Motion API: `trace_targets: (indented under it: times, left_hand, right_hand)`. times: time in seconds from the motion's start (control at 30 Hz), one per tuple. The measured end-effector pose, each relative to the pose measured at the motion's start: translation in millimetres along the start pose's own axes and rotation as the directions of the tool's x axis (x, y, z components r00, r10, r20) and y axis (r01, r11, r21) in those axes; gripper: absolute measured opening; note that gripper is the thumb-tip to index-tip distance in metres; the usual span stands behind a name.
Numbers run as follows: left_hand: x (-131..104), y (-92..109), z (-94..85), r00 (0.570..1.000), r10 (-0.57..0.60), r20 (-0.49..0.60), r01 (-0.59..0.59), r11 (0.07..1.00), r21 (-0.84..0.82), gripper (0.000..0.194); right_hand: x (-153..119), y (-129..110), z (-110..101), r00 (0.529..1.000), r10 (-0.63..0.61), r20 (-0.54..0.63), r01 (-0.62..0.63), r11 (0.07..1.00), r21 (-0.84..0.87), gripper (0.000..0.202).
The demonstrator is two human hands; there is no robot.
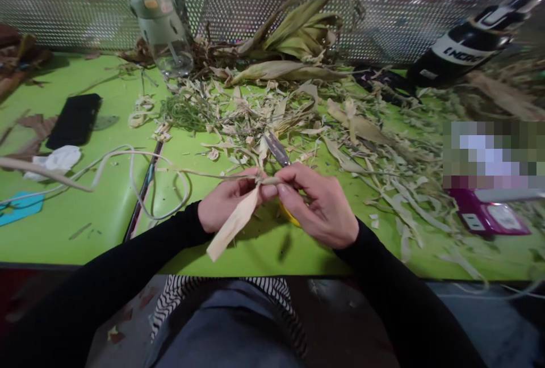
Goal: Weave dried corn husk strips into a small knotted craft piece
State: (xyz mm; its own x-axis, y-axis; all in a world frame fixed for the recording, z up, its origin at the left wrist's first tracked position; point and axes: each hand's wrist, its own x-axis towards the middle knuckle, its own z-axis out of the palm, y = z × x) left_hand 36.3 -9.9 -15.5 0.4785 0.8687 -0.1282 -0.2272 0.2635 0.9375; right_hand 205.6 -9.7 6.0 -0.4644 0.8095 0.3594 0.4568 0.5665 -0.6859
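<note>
Both my hands meet near the front of the green table, pinching one piece of dried corn husk (235, 221). A flat pale strip of it hangs down between them, and a thin length stretches out to the left. My left hand (225, 200) is closed round the husk at the knot-like middle. My right hand (321, 203) pinches the twisted end with thumb and forefinger. Scissors (276, 149) lie just beyond my right hand; their blades point away, and a yellow handle (290, 214) shows partly beneath that hand.
Husk scraps (272, 109) cover the table's middle and right. A clear bottle (168, 33) and a black bottle (462, 44) stand at the back. On the left lie a phone (74, 121), a white cable (133, 178) and crumpled tissue (59, 159). A magenta box (489, 214) sits at right.
</note>
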Motion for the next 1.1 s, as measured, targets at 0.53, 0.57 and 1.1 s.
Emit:
trace_targets:
  times: [0.53,0.57,1.1]
  left_hand:
    - [-3.8,-17.6,-4.1,0.971,0.237,0.018,-0.234,0.968,-0.088,0.027]
    - [-3.9,-18.2,-3.8,0.970,0.242,0.004,-0.241,0.967,-0.084,0.027]
    - [-16.4,4.7,-2.7,0.963,0.270,0.006,-0.263,0.929,0.260,0.025]
  right_hand:
    - [-0.5,2.2,-6.8,0.995,0.074,0.066,-0.084,0.984,0.157,0.015]
    - [-0.8,2.7,-7.1,0.996,0.069,0.062,-0.078,0.985,0.157,0.014]
    - [-1.3,4.7,-14.8,0.998,0.059,0.035,-0.063,0.988,0.138,0.016]
